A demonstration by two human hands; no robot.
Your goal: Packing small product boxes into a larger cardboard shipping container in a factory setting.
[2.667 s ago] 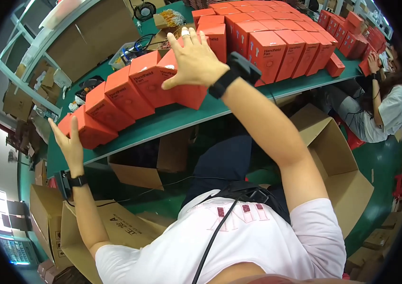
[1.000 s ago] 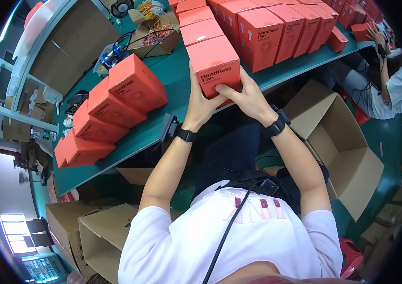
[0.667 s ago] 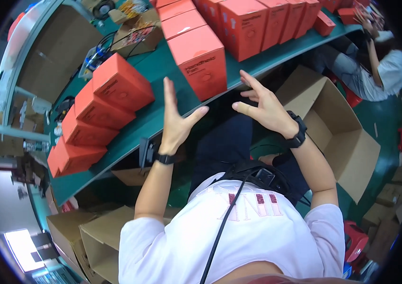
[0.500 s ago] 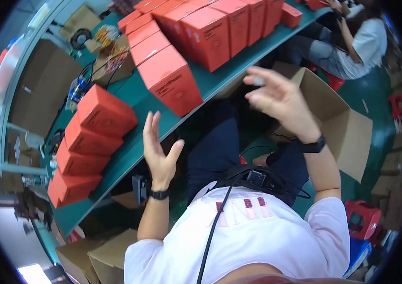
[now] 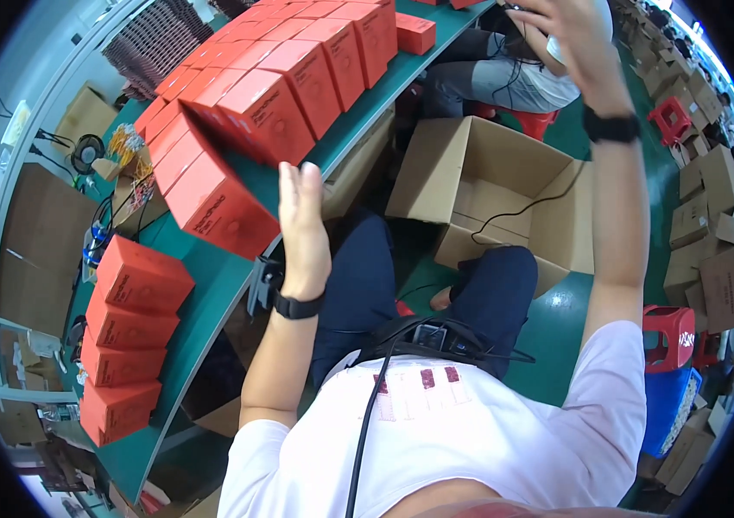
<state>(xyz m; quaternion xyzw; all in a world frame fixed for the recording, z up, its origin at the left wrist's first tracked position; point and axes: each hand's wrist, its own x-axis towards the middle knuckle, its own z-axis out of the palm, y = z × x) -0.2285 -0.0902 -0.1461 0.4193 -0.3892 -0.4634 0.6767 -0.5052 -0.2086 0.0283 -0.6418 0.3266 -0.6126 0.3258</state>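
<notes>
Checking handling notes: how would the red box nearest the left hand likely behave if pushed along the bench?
The red box looks stiff, with flat faces and sharp edges, so it would probably slide, not roll. It lies low on the green bench, so tipping seems unlikely. The left hand is open beside it.

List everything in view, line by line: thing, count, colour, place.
Boxes: a long row, red, along the table.
Stacked boxes: about five, red, table's left end.
Small box: one, red, far table edge.
Table: one, green.
Open carton: one, brown, on the floor, cable inside.
Stool: one, red, floor at right.
Left hand: open, empty, beside the nearest row box.
Right hand: raised, open, empty.
</notes>
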